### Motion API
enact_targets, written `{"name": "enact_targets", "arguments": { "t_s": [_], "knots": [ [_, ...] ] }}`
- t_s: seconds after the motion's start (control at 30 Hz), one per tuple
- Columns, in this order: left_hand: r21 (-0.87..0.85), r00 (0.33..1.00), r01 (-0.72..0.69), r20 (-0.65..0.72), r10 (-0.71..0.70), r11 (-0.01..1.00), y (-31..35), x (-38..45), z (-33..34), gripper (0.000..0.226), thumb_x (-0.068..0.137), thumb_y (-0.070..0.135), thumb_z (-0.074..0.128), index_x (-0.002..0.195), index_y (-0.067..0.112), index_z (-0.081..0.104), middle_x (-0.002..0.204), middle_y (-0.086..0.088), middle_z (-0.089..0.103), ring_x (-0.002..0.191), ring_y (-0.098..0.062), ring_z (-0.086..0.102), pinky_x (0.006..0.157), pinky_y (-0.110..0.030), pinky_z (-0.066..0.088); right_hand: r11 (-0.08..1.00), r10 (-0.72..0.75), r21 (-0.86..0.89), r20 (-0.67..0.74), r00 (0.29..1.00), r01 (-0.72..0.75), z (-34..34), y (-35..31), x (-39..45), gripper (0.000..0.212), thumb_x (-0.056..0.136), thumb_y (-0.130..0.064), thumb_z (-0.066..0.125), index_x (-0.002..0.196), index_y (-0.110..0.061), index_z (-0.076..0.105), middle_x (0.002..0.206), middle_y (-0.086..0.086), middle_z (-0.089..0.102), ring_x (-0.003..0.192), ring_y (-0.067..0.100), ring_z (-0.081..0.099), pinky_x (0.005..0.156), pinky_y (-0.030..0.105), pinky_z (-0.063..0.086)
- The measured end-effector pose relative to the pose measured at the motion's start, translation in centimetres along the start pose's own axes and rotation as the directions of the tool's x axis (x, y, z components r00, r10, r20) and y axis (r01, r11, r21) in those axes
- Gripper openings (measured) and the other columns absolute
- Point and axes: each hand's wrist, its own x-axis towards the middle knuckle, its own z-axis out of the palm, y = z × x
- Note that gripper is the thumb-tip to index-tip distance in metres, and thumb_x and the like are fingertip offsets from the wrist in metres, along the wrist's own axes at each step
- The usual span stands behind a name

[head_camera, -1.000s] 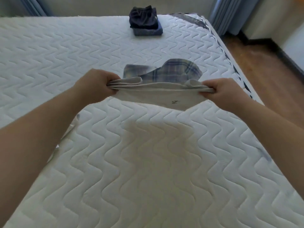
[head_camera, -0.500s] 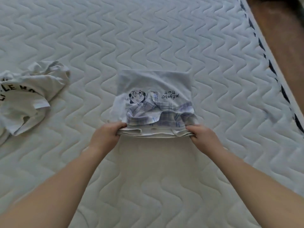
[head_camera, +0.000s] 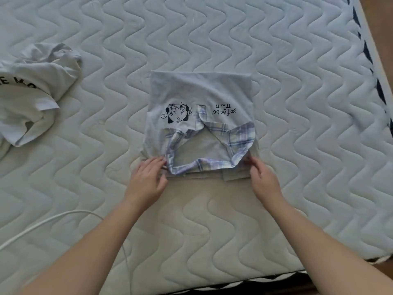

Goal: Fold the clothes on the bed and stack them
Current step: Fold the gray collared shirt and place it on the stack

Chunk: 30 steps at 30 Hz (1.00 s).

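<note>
I saw the folded shirt [head_camera: 200,124] lying just beyond both hands, long axis running near to far; left hand [head_camera: 146,179] and right hand [head_camera: 262,179], equally close, touched its near corners with relaxed fingers.

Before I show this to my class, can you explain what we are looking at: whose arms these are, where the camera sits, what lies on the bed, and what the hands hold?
There is no machine here. A person wears a wide-angle camera on the head, so the single picture looks forward and down along their own bare arms. The surface is a white quilted mattress. In the middle lies a folded pale shirt with a small cartoon print and a plaid collar. The left hand and the right hand touch its near corners with relaxed fingers; there is no firm grip, and nothing is lifted. At the far left lies a crumpled white T-shirt with black letters, not yet folded. A white cable crosses the near left.
</note>
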Motion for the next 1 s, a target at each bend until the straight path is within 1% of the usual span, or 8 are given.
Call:
{"name": "enact_targets", "arguments": {
  "t_s": [0.1,0.23,0.33,0.47,0.53,0.73,0.87,1.0],
  "knots": [
    [-0.333,0.970,0.217,-0.035,-0.242,0.918,1.8,2.1,-0.6,0.052,0.095,0.046,0.047,0.131,0.010,0.057,0.121,-0.007,0.065,0.113,-0.025,0.057,0.093,-0.033,0.040,0.912,0.247,0.347,-0.038,0.968,-0.219,0.2,-2.3,1.9,0.049,0.099,-0.043,0.050,0.141,-0.017,0.049,0.134,-0.004,0.059,0.123,0.014,0.054,0.104,0.033,0.041],
    [-0.622,0.905,0.386,0.112,-0.411,0.682,3.8,6.0,-0.8,0.059,0.093,0.038,0.063,0.143,0.017,0.043,0.115,0.003,0.057,0.099,-0.009,0.056,0.078,-0.007,0.038,0.818,0.216,0.539,0.035,0.976,-0.200,1.1,-4.6,4.8,0.034,0.093,-0.021,0.066,0.127,-0.018,0.059,0.116,-0.004,0.069,0.109,0.013,0.065,0.093,0.031,0.051],
    [-0.622,0.906,0.409,0.193,-0.376,0.668,4.1,8.6,-1.0,0.049,0.088,0.034,0.070,0.132,0.020,0.054,0.096,0.005,0.053,0.080,-0.007,0.051,0.061,-0.004,0.038,0.855,0.199,0.489,-0.008,0.980,-0.169,1.8,-5.2,5.8,0.028,0.088,-0.011,0.070,0.116,-0.011,0.065,0.104,-0.001,0.070,0.103,0.019,0.066,0.096,0.035,0.052],
    [-0.334,0.958,0.260,0.204,-0.200,0.906,4.1,10.4,-1.0,0.024,0.081,0.040,0.076,0.098,0.029,0.064,0.104,0.002,0.045,0.102,-0.017,0.047,0.090,-0.029,0.043,0.864,0.182,0.481,-0.019,0.983,-0.150,2.2,-5.3,5.6,0.036,0.093,-0.023,0.066,0.125,-0.006,0.064,0.106,-0.012,0.063,0.100,0.006,0.060,0.091,0.023,0.044],
    [-0.209,0.977,0.133,0.194,-0.092,0.969,4.5,10.5,-0.8,0.024,0.079,0.043,0.076,0.095,0.033,0.062,0.113,0.006,0.042,0.113,-0.017,0.042,0.101,-0.036,0.038,0.833,0.156,0.533,0.031,0.987,-0.148,2.3,-5.2,5.2,0.023,0.097,-0.026,0.060,0.109,-0.009,0.070,0.097,-0.010,0.066,0.091,0.005,0.060,0.084,0.025,0.045],
    [-0.257,0.983,-0.058,0.156,0.101,0.965,5.1,9.0,0.9,0.022,0.090,0.038,0.066,0.107,0.024,0.071,0.128,0.003,0.047,0.120,-0.018,0.040,0.106,-0.036,0.035,0.878,-0.002,0.457,0.302,0.953,-0.143,3.6,-5.5,3.7,0.033,0.102,-0.026,0.048,0.078,-0.031,0.071,0.073,-0.018,0.065,0.073,-0.002,0.059,0.071,0.015,0.045],
    [-0.399,0.998,-0.028,0.041,0.048,0.917,4.5,8.2,1.2,0.022,0.090,0.021,0.068,0.112,0.018,0.068,0.131,0.000,0.047,0.120,-0.015,0.046,0.107,-0.035,0.039,0.950,-0.039,0.306,0.306,0.951,-0.059,4.2,-5.4,4.2,0.023,0.103,-0.026,0.047,0.100,-0.030,0.069,0.087,-0.012,0.069,0.088,0.007,0.062,0.080,0.023,0.047],
    [-0.588,0.972,0.223,0.070,-0.225,0.778,4.3,7.9,1.0,0.050,0.087,0.029,0.072,0.131,0.029,0.048,0.122,0.004,0.047,0.102,-0.008,0.052,0.091,-0.024,0.048,0.988,-0.021,0.152,0.122,0.992,0.002,4.4,-4.8,5.6,0.011,0.097,-0.026,0.057,0.096,-0.026,0.069,0.083,-0.009,0.068,0.077,0.000,0.060,0.070,0.019,0.046]
  ]
}}
